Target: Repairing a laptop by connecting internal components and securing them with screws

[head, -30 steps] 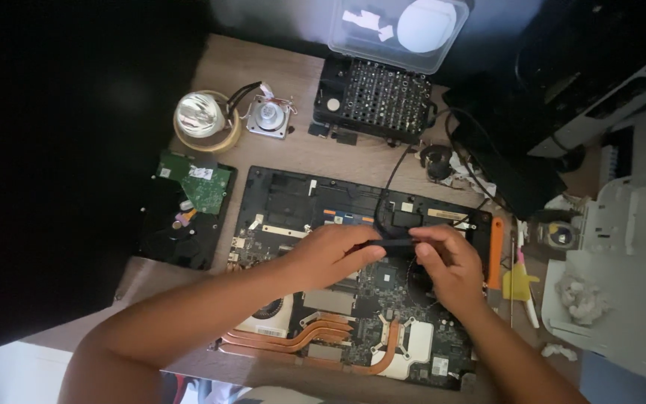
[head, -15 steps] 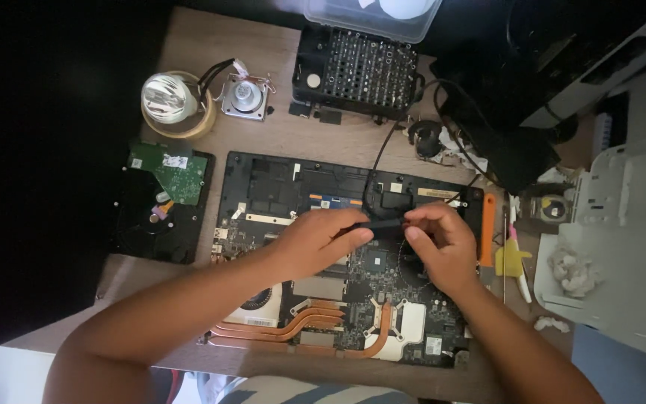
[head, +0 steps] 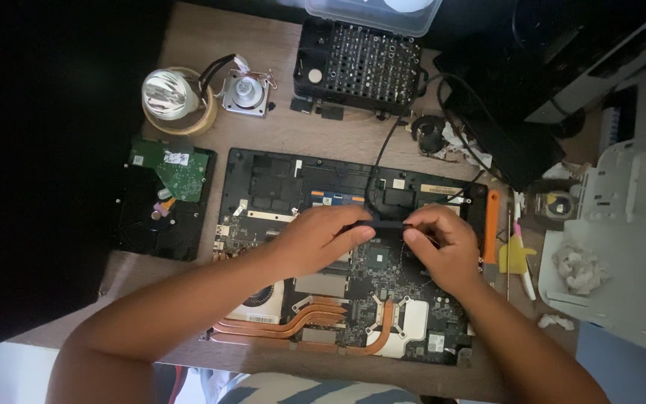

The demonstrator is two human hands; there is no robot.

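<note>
Over the opened laptop (head: pixel 345 254), left hand (head: pixel 315 238) and right hand (head: pixel 443 243) are each pinching one end of a thin black strip (head: pixel 384 224), fingertips closed tight, copper heat pipes (head: pixel 300 325) just below.

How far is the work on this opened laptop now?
Done: the laptop lies open, its board and copper heat pipes bare. In hand: the left hand and right hand hold a slim black strip by its ends above the board. Left: the hard drive and bit case lie aside, and the laptop is not closed.
</note>
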